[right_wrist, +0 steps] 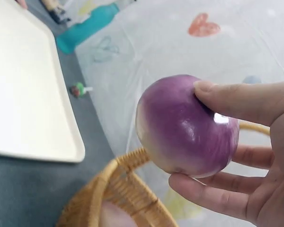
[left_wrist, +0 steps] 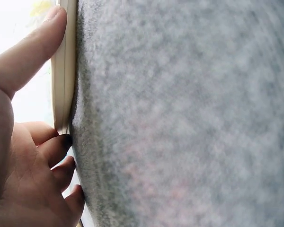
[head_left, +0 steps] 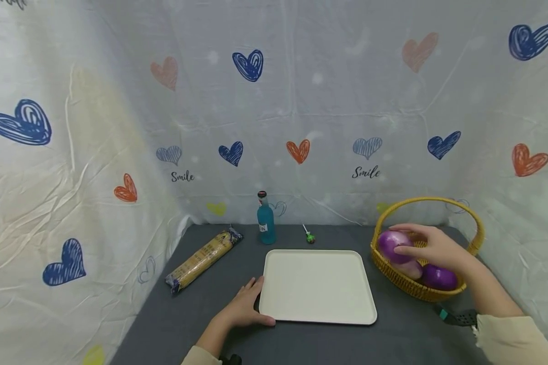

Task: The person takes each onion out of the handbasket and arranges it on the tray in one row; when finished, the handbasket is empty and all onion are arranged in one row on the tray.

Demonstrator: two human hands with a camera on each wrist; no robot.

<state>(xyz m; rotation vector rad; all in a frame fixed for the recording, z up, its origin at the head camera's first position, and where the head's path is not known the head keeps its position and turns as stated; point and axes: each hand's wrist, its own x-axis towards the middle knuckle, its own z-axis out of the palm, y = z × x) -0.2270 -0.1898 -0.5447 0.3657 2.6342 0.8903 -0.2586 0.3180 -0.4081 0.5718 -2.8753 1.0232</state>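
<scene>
There are three vegetables [right_wrist: 187, 127], one basket [head_left: 404, 287], tray [head_left: 317, 286], bottle [head_left: 267, 226], packet [head_left: 204, 259] and lollipop [head_left: 310, 238].

The held vegetable [right_wrist: 182, 132] looks glossy, the tray [head_left: 317, 286] smooth, the basket [head_left: 404, 286] wicker.

In our right hand [right_wrist: 281, 142] we are holding a purple-and-cream vegetable [right_wrist: 187, 127] near a wicker basket [right_wrist: 142, 198], with a white tray [right_wrist: 28, 85], blue bottle [right_wrist: 87, 28] and lollipop [right_wrist: 78, 89] sitting on the grey tabletop [right_wrist: 33, 194].

Heart-printed sheeting [head_left: 329, 96] round a grey tabletop [head_left: 319, 344] suggests a makeshift studio.
</scene>
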